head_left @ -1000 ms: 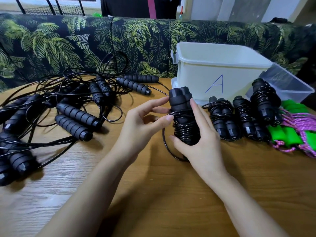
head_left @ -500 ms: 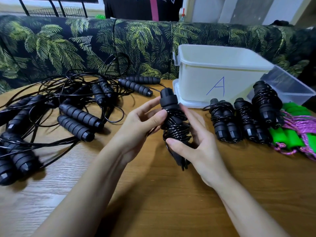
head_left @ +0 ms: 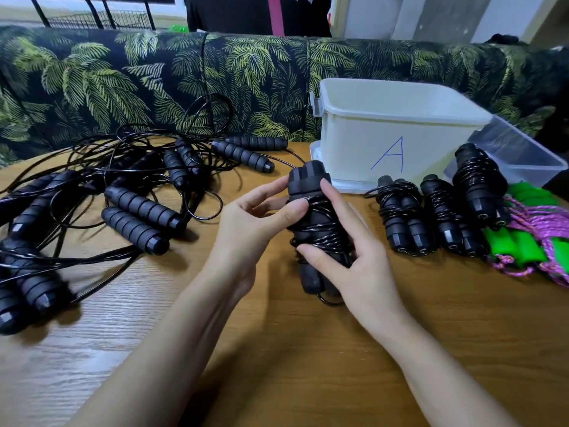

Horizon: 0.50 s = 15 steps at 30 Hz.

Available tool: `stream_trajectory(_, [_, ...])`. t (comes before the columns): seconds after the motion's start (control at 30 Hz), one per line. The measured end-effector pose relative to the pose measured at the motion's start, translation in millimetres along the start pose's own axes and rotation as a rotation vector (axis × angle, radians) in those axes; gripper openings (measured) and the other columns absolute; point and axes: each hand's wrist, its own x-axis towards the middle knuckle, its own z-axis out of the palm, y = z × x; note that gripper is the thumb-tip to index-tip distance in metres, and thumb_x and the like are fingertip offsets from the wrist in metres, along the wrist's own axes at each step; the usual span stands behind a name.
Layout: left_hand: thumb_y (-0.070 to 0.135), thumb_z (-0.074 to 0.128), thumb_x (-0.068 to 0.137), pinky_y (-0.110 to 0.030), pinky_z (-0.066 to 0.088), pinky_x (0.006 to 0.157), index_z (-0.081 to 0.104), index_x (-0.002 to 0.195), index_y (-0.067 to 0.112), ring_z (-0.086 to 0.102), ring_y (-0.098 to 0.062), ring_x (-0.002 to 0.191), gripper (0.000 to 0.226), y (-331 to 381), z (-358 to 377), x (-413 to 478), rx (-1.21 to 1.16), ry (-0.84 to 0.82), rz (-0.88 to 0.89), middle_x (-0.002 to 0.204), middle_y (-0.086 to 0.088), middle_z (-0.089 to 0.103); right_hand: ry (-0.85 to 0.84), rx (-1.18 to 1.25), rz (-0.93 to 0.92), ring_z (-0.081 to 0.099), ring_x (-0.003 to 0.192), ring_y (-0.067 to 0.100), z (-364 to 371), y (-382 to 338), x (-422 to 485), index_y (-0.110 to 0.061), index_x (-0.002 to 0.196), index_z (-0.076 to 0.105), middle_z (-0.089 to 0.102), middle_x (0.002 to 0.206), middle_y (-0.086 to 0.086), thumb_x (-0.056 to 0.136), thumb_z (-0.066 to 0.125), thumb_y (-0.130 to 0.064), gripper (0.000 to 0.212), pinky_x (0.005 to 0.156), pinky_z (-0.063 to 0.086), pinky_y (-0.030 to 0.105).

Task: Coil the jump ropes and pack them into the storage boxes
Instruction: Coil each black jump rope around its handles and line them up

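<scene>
The worktop [head_left: 277, 371] is pale brown wood grain, smooth with a low sheen. The loose handles [head_left: 141, 211] at the left are matt black, ribbed and foam-like; their cords [head_left: 92, 261] are thin, smooth, glossy black. The jump rope bundle [head_left: 317, 229] in the middle shows the same matt grips under shiny windings. The far white box [head_left: 385, 140] is opaque smooth plastic; the clear box [head_left: 529, 155] beside it is transparent plastic. At the right, green handles [head_left: 517, 245] look matt and soft, wrapped in rough braided purple cord [head_left: 542, 223]. The sofa [head_left: 123, 81] is printed cloth.
</scene>
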Motion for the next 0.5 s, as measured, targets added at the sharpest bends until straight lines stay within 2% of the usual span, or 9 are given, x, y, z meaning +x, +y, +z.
stream_trajectory(0.1, [0.026, 0.076, 0.058, -0.009, 0.049, 0.068, 0.07, 0.105, 0.027, 0.068, 0.001, 0.082, 0.047, 0.3, -0.9, 0.8, -0.023, 0.014, 0.009, 0.085, 0.008, 0.076, -0.018, 0.108, 0.058, 0.048, 0.134, 0.011, -6.8, -2.9, 2.4, -0.042, 0.142, 0.043, 0.053, 0.145, -0.009, 0.083, 0.074, -0.014, 0.072, 0.112, 0.039, 0.033])
stream_trajectory(0.17, [0.026, 0.077, 0.057, -0.013, 0.052, 0.073, 0.07, 0.104, 0.027, 0.068, -0.002, 0.084, 0.048, 0.0, -0.3, 0.9, -0.033, 0.033, 0.014, 0.086, 0.007, 0.076, -0.023, 0.155, 0.079, 0.051, 0.131, 0.007, -9.0, -5.5, 3.2, -0.04, 0.141, 0.044, 0.055, 0.142, -0.013, 0.083, 0.075, -0.014, 0.071, 0.108, 0.043, 0.029])
stream_trajectory(0.23, [0.032, 0.08, 0.054, -0.024, 0.054, 0.086, 0.072, 0.104, 0.026, 0.067, -0.008, 0.089, 0.052, -1.6, 0.6, 0.3, -0.045, 0.056, 0.015, 0.09, 0.004, 0.076, -0.026, 0.218, 0.106, 0.055, 0.125, 0.001, -9.2, -9.0, 3.8, -0.037, 0.139, 0.045, 0.059, 0.134, -0.021, 0.08, 0.072, -0.015, 0.068, 0.1, 0.045, 0.019])
stream_trajectory(0.3, [0.036, 0.081, 0.052, -0.035, 0.054, 0.095, 0.073, 0.105, 0.025, 0.067, -0.013, 0.096, 0.054, -2.8, 2.3, -0.7, -0.064, 0.074, 0.023, 0.1, -0.001, 0.076, -0.021, 0.271, 0.127, 0.057, 0.121, -0.002, -9.5, -10.6, 3.9, -0.034, 0.138, 0.046, 0.063, 0.127, -0.025, 0.077, 0.069, -0.015, 0.067, 0.095, 0.046, 0.015])
stream_trajectory(0.37, [0.034, 0.079, 0.056, -0.036, 0.056, 0.093, 0.072, 0.106, 0.024, 0.068, -0.013, 0.098, 0.051, -4.0, 4.1, -1.4, -0.081, 0.081, 0.029, 0.105, -0.003, 0.075, -0.01, 0.289, 0.129, 0.058, 0.119, -0.002, -9.6, -10.0, 3.9, -0.032, 0.137, 0.047, 0.063, 0.126, -0.025, 0.077, 0.069, -0.015, 0.066, 0.093, 0.046, 0.015])
stream_trajectory(0.5, [0.021, 0.074, 0.065, -0.021, 0.056, 0.074, 0.071, 0.104, 0.022, 0.07, -0.009, 0.091, 0.039, -7.4, 6.7, -1.2, -0.144, 0.052, 0.02, 0.098, 0.0, 0.076, -0.025, 0.223, 0.119, 0.053, 0.125, -0.002, -8.9, -6.2, 4.5, -0.034, 0.14, 0.045, 0.059, 0.133, -0.023, 0.082, 0.069, -0.017, 0.064, 0.098, 0.043, 0.015])
